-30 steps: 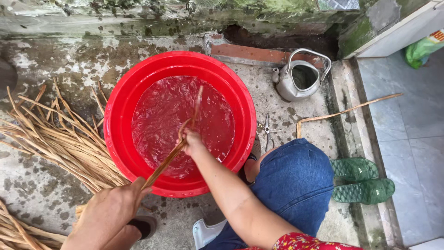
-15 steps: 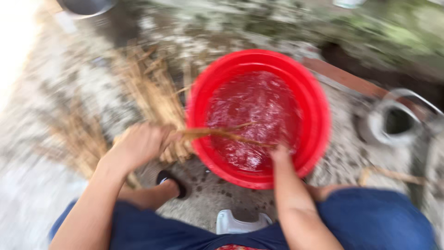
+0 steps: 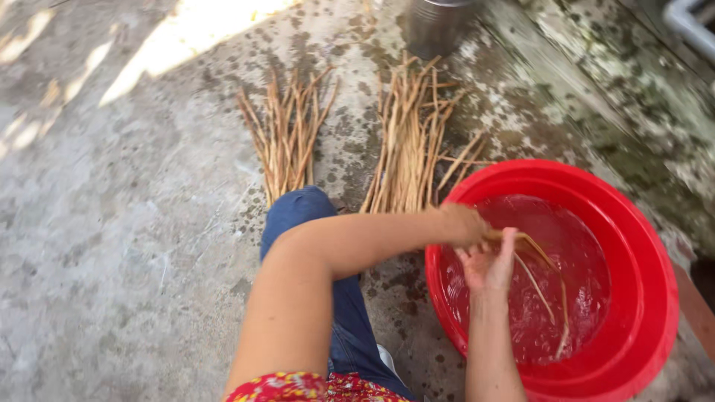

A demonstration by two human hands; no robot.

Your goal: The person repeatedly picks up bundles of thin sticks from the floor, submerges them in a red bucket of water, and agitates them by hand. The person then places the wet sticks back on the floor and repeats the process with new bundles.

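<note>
Holding strips – both hands closed on upper ends | strips trail down-right into basin

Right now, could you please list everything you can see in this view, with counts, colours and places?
basin: one, red, round, holding water, on the ground at lower right.
strips in the basin: a few, tan, thin, bent, trailing from the hands into the water.
left bundle of strips: one, tan, dry, fanned on the concrete above the knee.
right bundle of strips: one, tan, beside the first, its lower end near the basin rim.
metal can: one, grey, at the top edge, cut off by the frame.
concrete ground: grey, mottled, sunlit at upper left.
left hand: over the basin rim, gripping the strips.
right hand: over the water, holding the same strips.
knee: in blue jeans.
</note>
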